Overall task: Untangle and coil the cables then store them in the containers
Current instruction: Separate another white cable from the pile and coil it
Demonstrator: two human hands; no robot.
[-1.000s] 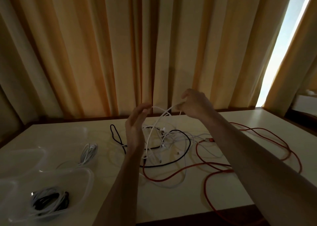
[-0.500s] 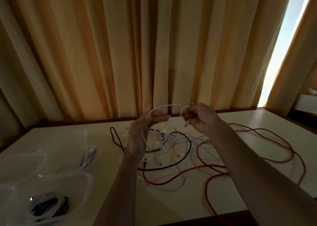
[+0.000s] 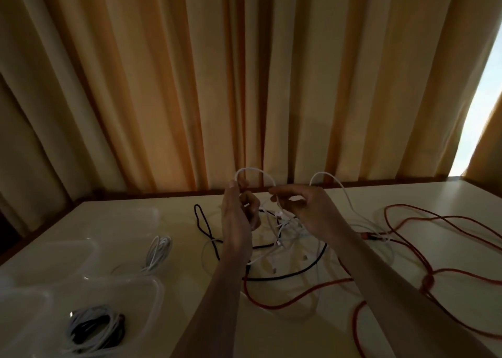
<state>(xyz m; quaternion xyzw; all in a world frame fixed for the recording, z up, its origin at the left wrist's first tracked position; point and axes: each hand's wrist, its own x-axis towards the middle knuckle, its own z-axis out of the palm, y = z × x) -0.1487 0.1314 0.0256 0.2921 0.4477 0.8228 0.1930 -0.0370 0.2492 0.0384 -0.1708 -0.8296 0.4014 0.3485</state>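
Above a pale table (image 3: 271,338), the left hand (image 3: 237,213) and right hand (image 3: 304,208) each pinch a white cable (image 3: 254,169), looping it over tangled cables (image 3: 285,238). A container (image 3: 152,289) at left holds coiled cables (image 3: 95,330).

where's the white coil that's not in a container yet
In the head view, the white coil lies on the table's left side, between the clear containers and the black cable.

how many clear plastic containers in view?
3 clear plastic containers, all on the left: near one holding coiled black and white cables, middle one, far one. A fourth may sit at the frame's left edge; unclear.
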